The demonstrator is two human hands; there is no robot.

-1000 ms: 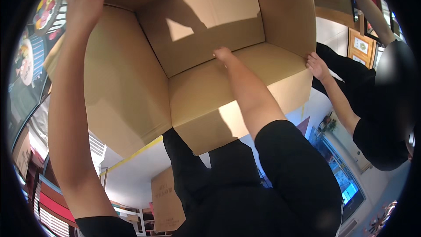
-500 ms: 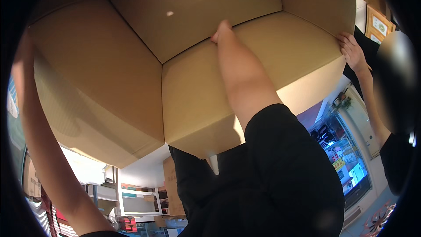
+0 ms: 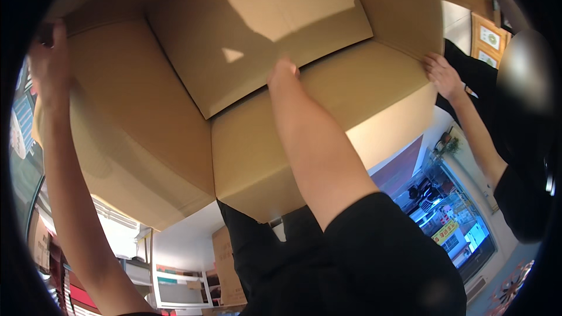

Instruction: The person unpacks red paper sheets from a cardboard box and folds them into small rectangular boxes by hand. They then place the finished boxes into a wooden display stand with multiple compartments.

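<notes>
A big brown cardboard box (image 3: 134, 99) is tilted with its opening toward me, its inside walls showing. My left hand (image 3: 51, 61) is at the box's upper left edge, with fingers curled round it; a dark patch by the thumb is unclear. Reaching deep into the box, my right hand (image 3: 283, 72) presses as a fist where the sunlit inner panel (image 3: 316, 0) meets the lower wall (image 3: 351, 88). A dark gap runs along that seam. Nothing shows in the right hand, though its far side is hidden.
Another person's hand (image 3: 443, 76) holds the box's right edge. A lit screen (image 3: 451, 222) is at lower right, with a potted plant (image 3: 449, 143) above it. White shelving (image 3: 181, 289) and another carton (image 3: 228, 269) are at lower left.
The box has shifted left and tilted slightly. Its inner panel sits lower in view, with a wider gap along the seam. My right hand moved down and left; more of my left hand shows.
</notes>
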